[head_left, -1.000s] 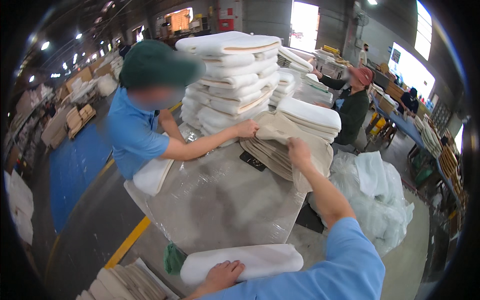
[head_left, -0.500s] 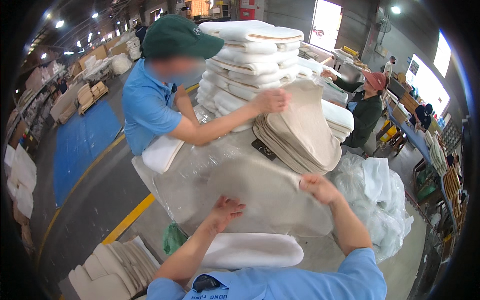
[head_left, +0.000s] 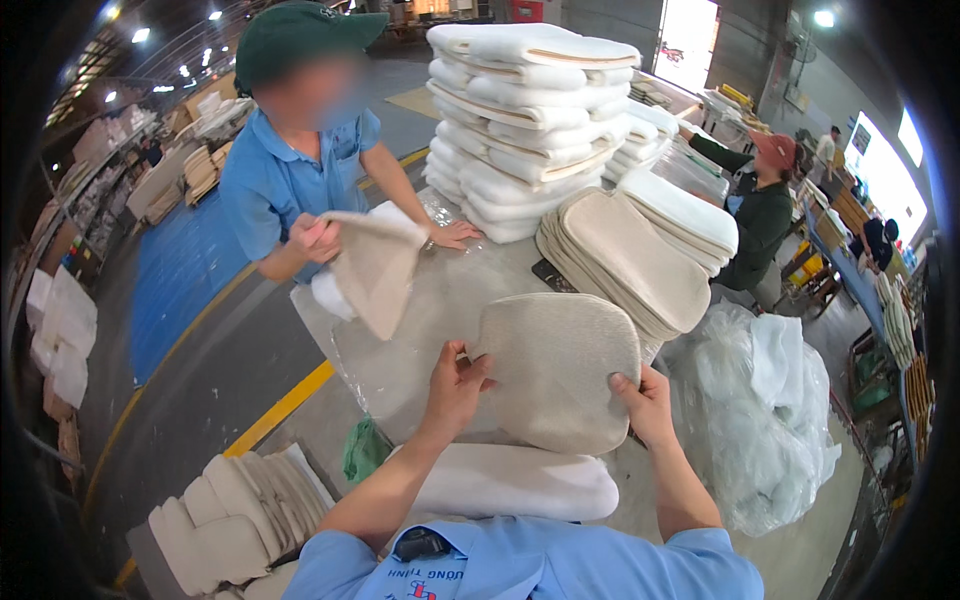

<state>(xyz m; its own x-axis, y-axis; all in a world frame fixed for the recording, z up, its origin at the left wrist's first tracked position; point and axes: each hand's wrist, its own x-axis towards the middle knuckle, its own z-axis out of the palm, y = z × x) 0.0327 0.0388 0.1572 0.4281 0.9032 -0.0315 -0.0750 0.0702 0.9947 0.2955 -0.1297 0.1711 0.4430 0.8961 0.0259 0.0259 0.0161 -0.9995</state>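
A beige fabric cover (head_left: 560,375) with rounded corners is stretched flat between my hands over the table (head_left: 385,400). My right hand (head_left: 643,402) grips its right edge, thumb on top. At the left edge, my left hand (head_left: 458,388) pinches the fabric between thumb and fingers. Just below lies a white padded roll (head_left: 505,482), close to my body. Beyond my right hand, several similar beige covers (head_left: 640,262) lie in a stack. Across the table, a co-worker in a blue shirt (head_left: 290,165) holds up another beige cover (head_left: 375,275) in one hand; the other hand rests on the tabletop.
White folded padding (head_left: 530,110) is piled high at the back. Clear plastic bagging (head_left: 755,420) bulges at the right. Beige pieces (head_left: 235,520) are stacked at the lower left, near a green bag (head_left: 366,450). Another person in a red cap (head_left: 755,190) stands at the far right.
My left hand has come onto the cover's edge, and the cover now faces up between both hands. The co-worker has drawn a cover from the stack to the left.
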